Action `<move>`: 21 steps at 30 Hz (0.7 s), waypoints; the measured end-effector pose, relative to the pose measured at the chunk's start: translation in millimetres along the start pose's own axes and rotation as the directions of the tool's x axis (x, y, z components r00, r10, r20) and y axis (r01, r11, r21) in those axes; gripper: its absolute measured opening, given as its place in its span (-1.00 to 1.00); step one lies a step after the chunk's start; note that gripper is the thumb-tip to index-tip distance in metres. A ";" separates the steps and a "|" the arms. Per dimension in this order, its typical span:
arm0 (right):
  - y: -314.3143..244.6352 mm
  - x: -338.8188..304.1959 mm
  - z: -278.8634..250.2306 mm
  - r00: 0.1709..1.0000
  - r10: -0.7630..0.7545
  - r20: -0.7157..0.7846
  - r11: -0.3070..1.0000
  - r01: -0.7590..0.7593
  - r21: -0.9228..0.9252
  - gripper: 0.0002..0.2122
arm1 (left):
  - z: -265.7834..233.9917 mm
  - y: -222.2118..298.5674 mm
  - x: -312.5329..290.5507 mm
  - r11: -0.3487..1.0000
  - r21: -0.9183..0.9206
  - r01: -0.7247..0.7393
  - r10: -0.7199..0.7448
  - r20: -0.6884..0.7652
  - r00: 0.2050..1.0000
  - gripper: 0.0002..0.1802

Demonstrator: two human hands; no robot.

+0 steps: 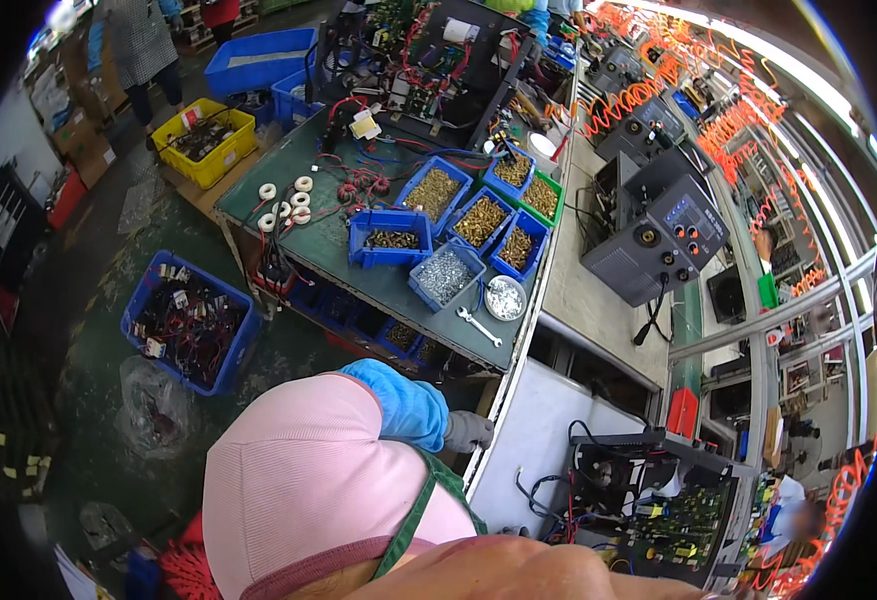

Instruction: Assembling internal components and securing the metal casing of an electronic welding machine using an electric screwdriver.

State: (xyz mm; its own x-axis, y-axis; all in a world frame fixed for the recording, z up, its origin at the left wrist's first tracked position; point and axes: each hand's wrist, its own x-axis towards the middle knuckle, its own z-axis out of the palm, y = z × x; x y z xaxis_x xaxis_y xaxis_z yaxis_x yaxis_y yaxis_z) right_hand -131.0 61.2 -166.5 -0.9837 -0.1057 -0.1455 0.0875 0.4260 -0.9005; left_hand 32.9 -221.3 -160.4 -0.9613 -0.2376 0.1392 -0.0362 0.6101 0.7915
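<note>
Our grey-gloved left hand [470,432] is resting by the pale metal rail [514,370], maybe for balance; our right hand [514,531] is mostly hiding, so we can't tell either grip. Nearby, lower right, an open black metal chassis with green circuit boards [663,505] is lying within reach, probably for convenience.

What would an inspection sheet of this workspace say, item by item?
Surface: green table beside a pale work surface.
Work items: open unit with circuit boards, lower right.
Clutter: blue bins of small metal parts, wrench, white rings; blue floor bin heaped with wired parts.
Grips: gray-gloved left hand at the pale surface's edge, hold unclear; right hand not clearly visible.
Cables: black cable hanging from gray machine; loose wires beside open unit.
Surroundings: orange coiled hoses, yellow crate, another person upper left.
</note>
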 end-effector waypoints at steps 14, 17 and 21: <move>27.9 22.7 -2.1 0.989 -0.134 -0.064 0.991 0.132 -0.027 -0.74 | -5.3 4.2 2.3 0.999 0.005 0.041 -0.041 0.007 0.999 -0.73; 24.0 19.8 -3.3 0.991 -0.120 -0.061 0.993 0.120 0.001 -0.73 | -7.4 7.8 1.9 0.998 0.010 0.058 -0.058 0.019 0.998 -0.73; 18.2 13.0 -3.6 0.993 -0.096 -0.063 0.994 0.099 0.043 -0.71 | -2.1 1.1 5.1 0.999 0.016 0.032 -0.033 0.014 0.999 -0.73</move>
State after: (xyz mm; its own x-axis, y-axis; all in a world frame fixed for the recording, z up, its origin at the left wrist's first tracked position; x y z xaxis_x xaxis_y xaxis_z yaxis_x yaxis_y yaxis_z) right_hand -142.7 70.8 -183.3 -0.9955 -0.0890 -0.0323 -0.0033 0.3741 -0.9274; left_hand 28.5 -223.4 -157.6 -0.9633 -0.2469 0.1051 -0.0716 0.6138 0.7862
